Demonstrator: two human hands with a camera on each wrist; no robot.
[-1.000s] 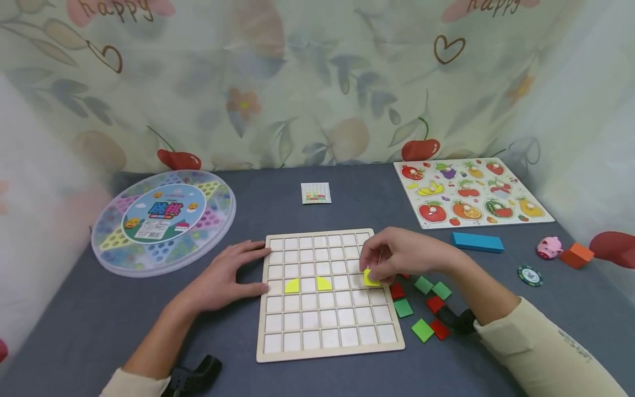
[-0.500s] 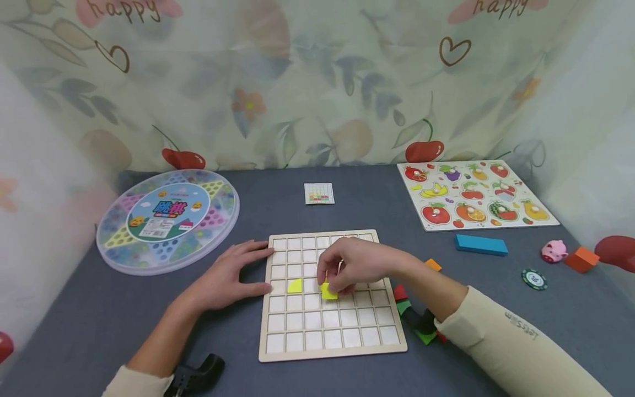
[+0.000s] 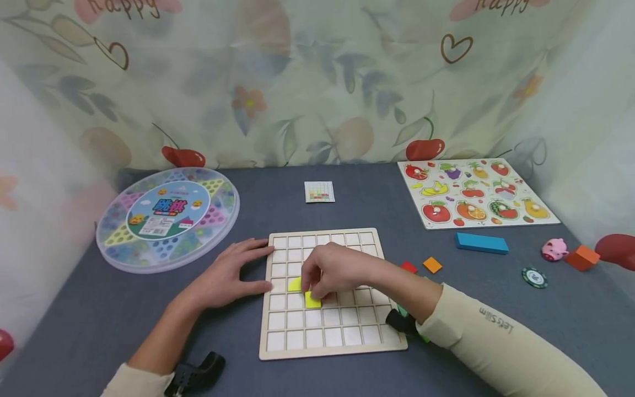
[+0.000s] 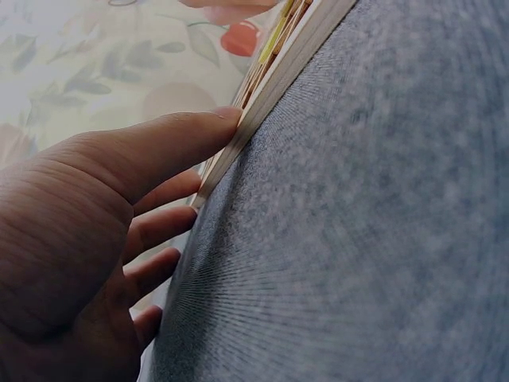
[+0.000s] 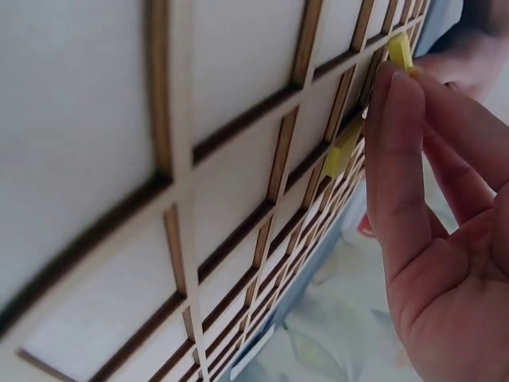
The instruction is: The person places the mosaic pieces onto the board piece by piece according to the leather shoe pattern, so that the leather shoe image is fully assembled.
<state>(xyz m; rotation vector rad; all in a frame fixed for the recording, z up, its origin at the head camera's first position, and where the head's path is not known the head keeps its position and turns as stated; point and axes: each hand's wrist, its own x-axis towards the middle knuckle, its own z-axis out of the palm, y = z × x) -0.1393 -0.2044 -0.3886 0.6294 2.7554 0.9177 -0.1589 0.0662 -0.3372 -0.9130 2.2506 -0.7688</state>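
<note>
A wooden grid board with white square cells lies on the dark table. My right hand reaches over its middle and pinches a yellow tile between thumb and fingers, close over a cell. In the right wrist view the pinched yellow tile is at the fingertips. Another yellow tile sits in a cell just up and left of it. Fingers extended, my left hand rests at the board's left edge. The left wrist view shows the thumb touching that edge.
Behind the right forearm are a red tile and an orange tile. A small pattern card lies at the back. Round game box left; fruit puzzle board, blue block, pig figure, orange block and chip right.
My right hand has carried the pinched yellow tile leftward from the board's right edge to its middle-left. One yellow tile on the board is now hidden behind that hand. The left hand stays at the edge.
</note>
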